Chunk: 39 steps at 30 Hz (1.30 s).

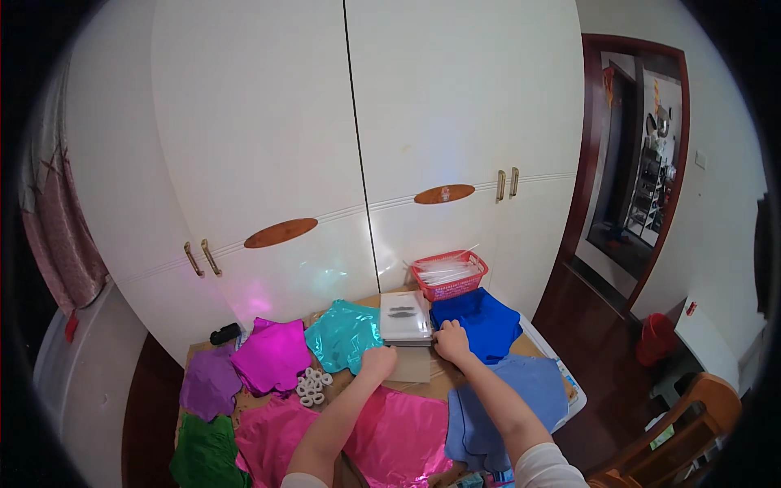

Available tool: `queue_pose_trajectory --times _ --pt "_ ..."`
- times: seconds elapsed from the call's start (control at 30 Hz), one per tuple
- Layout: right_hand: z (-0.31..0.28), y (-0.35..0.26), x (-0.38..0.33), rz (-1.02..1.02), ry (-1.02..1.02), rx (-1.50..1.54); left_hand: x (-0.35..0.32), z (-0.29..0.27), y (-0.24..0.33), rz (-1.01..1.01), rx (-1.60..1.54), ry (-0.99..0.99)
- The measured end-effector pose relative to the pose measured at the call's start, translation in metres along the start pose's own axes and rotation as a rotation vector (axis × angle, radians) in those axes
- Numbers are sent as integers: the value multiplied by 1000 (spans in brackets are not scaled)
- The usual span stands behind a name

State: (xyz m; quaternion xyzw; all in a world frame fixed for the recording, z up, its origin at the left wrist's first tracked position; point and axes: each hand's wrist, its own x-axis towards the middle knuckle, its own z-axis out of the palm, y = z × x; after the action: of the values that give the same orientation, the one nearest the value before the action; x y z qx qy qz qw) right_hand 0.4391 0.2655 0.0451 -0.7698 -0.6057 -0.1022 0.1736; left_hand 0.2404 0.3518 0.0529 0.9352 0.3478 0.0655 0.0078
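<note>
My left hand [377, 360] rests clenched at the stack's seven o'clock while my right hand [451, 340], fingers curled, presses the four o'clock corner of the clear-bag stack [405, 317], apparently steadying it mid-desk [423, 376] between teal foil [346, 335] and blue foil [480, 321].
</note>
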Motion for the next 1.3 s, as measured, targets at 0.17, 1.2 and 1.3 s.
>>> queue_pose_trajectory --times 0.17,1.2,1.3 --pt "-18 -9 -23 -145 -93 -89 -14 -1 -6 23 -57 -34" --pt "-36 -19 -69 -225 16 220 -83 -23 6 73 -452 312" --pt "-79 -41 -102 -172 27 394 -116 -51 10 -12 -383 272"
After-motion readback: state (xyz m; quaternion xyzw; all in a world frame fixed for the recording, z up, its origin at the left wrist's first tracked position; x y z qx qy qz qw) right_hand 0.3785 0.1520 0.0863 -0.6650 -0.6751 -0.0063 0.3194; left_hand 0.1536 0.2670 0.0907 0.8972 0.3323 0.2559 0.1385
